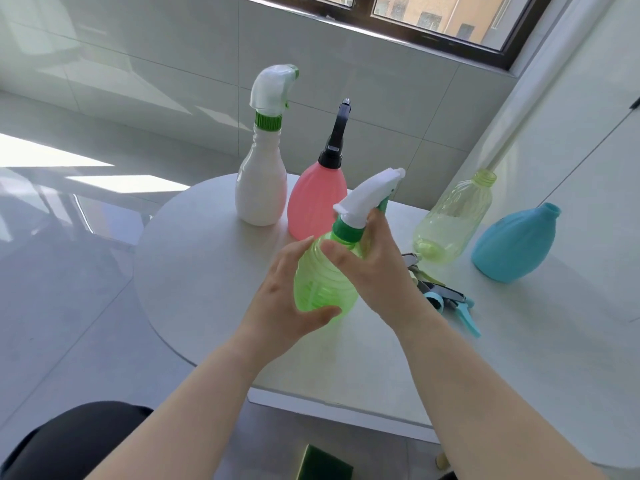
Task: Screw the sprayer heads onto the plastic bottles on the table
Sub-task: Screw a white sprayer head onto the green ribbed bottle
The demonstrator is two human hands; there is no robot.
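Note:
A clear green bottle [320, 282] is held tilted just above the white table [207, 254], with my left hand [287, 299] wrapped around its body. My right hand [367, 258] grips the green collar of the white sprayer head [370, 195] sitting on that bottle's neck. Behind stand a white bottle [259, 188] with a white and green sprayer head [273, 88] and a pink bottle [315, 206] with a black sprayer head [337, 136]. To the right, a pale yellow-green bottle [453, 220] and a blue bottle [516, 244] stand with bare necks.
Loose sprayer heads [446, 299], one light blue, lie on the table partly behind my right forearm. A tiled wall and a window rise behind the table. A white pole [512, 123] leans at the right. A green sponge-like block [322, 462] lies below the table edge.

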